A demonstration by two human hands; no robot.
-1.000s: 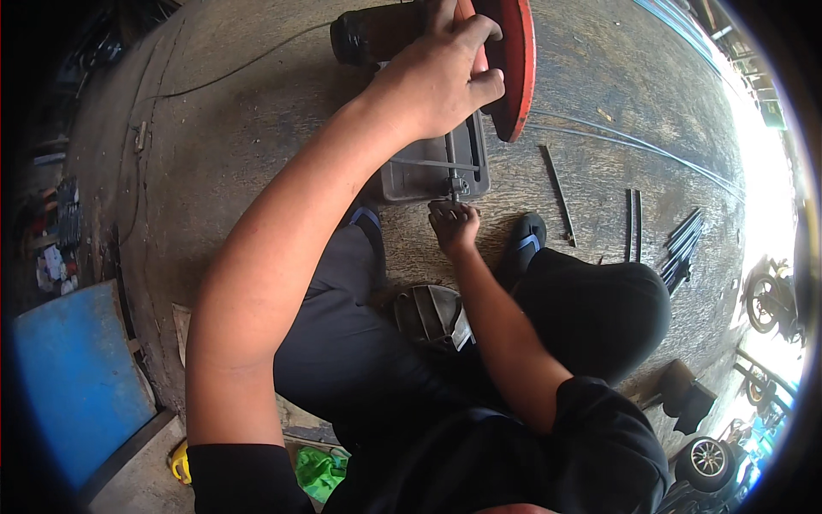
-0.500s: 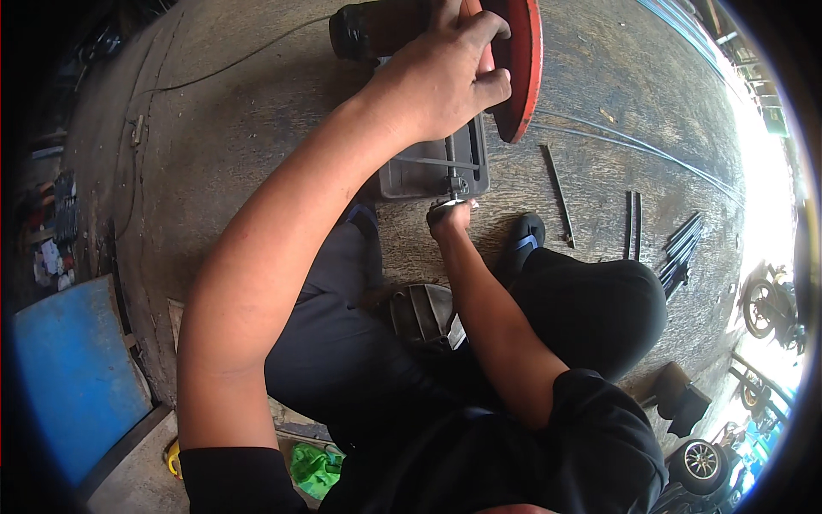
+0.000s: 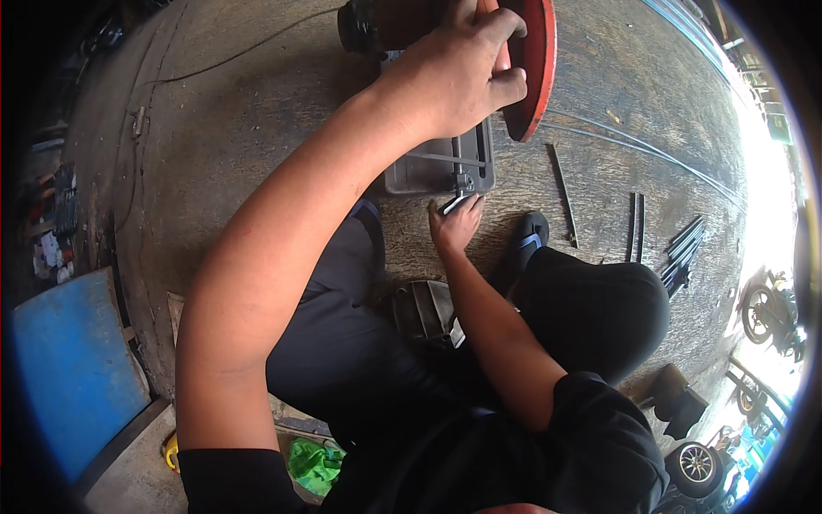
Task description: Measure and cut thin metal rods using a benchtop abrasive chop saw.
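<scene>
A cut-off saw with a red round blade guard (image 3: 538,73) stands on the floor in front of me. My left hand (image 3: 467,73) is closed around its orange-red handle (image 3: 502,53), thumb and fingers pointing toward the guard. Below it lies the saw's dark grey base (image 3: 419,176), with a clamp screw (image 3: 463,182) running along it. My right hand (image 3: 455,224) grips the small crank handle (image 3: 449,204) at the near end of that screw. Part of the saw is hidden behind my left hand and forearm.
A dark metal bar (image 3: 562,193) and several cut tubes (image 3: 682,253) lie to the right on the floor. Long thin rods (image 3: 616,137) stretch beyond them. A cable (image 3: 248,51) trails left from the saw. A blue panel (image 3: 77,368) stands at lower left; a ribbed dark part (image 3: 424,313) sits between my legs.
My right hand has turned at the crank, its back now showing more and the crank handle at a different angle. The left hand keeps its grip; the view has shifted slightly.
</scene>
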